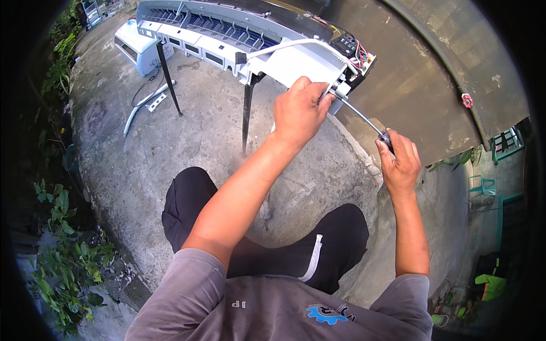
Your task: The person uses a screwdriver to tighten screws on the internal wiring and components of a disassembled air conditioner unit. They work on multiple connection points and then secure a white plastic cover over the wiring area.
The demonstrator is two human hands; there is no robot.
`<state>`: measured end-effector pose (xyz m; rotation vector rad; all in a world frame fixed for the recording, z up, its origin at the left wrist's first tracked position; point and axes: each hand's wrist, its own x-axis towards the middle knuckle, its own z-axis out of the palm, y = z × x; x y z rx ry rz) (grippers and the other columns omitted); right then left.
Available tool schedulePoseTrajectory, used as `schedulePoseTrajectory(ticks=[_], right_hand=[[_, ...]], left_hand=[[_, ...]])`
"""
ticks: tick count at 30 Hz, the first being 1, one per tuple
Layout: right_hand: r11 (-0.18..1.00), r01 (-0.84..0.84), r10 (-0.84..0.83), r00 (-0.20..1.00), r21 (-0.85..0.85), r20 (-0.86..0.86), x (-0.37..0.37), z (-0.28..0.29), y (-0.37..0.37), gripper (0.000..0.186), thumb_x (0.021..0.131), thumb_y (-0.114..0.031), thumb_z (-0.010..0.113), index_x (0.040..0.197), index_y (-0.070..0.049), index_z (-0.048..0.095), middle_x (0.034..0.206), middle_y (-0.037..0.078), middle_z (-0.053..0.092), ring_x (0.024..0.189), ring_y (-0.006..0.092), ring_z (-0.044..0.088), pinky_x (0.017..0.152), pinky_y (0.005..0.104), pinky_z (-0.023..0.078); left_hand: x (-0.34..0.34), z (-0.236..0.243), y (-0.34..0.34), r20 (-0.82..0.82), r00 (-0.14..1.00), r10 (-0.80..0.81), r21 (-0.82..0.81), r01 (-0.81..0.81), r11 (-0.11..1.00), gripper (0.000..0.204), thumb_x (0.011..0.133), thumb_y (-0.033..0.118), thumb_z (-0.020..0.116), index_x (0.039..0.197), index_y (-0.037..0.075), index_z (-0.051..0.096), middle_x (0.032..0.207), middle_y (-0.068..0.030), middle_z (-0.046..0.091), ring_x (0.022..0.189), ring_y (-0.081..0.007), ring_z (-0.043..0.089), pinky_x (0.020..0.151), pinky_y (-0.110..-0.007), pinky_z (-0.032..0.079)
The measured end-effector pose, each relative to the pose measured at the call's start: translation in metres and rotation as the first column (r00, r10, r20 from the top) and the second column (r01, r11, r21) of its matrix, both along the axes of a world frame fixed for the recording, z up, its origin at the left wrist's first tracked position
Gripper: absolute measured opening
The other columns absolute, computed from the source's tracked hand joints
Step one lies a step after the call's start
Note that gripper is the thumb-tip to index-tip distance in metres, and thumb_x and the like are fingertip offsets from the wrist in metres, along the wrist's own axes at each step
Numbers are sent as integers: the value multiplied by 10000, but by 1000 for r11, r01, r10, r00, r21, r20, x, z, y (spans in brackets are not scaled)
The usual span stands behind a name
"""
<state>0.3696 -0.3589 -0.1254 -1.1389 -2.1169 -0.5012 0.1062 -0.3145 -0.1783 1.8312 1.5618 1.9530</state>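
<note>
A white indoor air-conditioner unit (287, 63), its front cover off, lies across a black-legged stand at the top. My right hand (401, 162) grips the dark handle of a screwdriver (362, 117). Its long metal shaft slants up and left to the near right corner of the unit. At that corner my left hand (300, 109) is closed, thumb and forefinger pinched beside the shaft's far end. What those fingers hold, along with the screwdriver's tip, is hidden. A white hose (307, 42) arches over the unit, and exposed wires (359, 54) show at its right end.
Slim black stand legs (247, 116) rise from the concrete floor (136, 176). Further left are a white casing (142, 51), a pale pipe (132, 118) and a cable. A wall with a pipe and red valve handle (467, 100) stands right. Plants (60, 256) border the left.
</note>
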Motion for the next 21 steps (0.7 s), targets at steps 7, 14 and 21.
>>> schedulePoseTrajectory(ticks=[7, 14, 21], right_hand=[[120, -460, -388, 794, -880, -468, 11, 38, 19, 211, 975, -198, 820, 1040, -14, 739, 704, 32, 646, 401, 52, 449, 369, 228, 329], [996, 2, -8, 998, 92, 66, 6, 14, -3, 273, 929, -246, 860, 1103, -62, 757, 786, 87, 689, 670, 230, 648, 646, 374, 538], [-143, -481, -316, 851, -865, -420, 41, 38, 43, 410, 1047, -495, 710, 1232, -137, 787, 804, 52, 764, 589, 219, 681, 579, 297, 559]], left_hand=[[-6, 0, 4, -4, 999, -36, -5, 36, 999, 228, 849, 229, 887, 1040, 130, 812, 871, -77, 655, 752, -300, 693, 672, -429, 559], [-1, -2, 6, 27, 999, -32, 22, 31, 999, 198, 836, 175, 896, 1007, 135, 805, 859, -83, 652, 748, -296, 691, 672, -418, 557], [-2, 4, 4, -53, 999, -9, 4, 9, 1000, 228, 833, 202, 904, 1028, 141, 803, 861, -82, 657, 755, -295, 697, 680, -420, 563]])
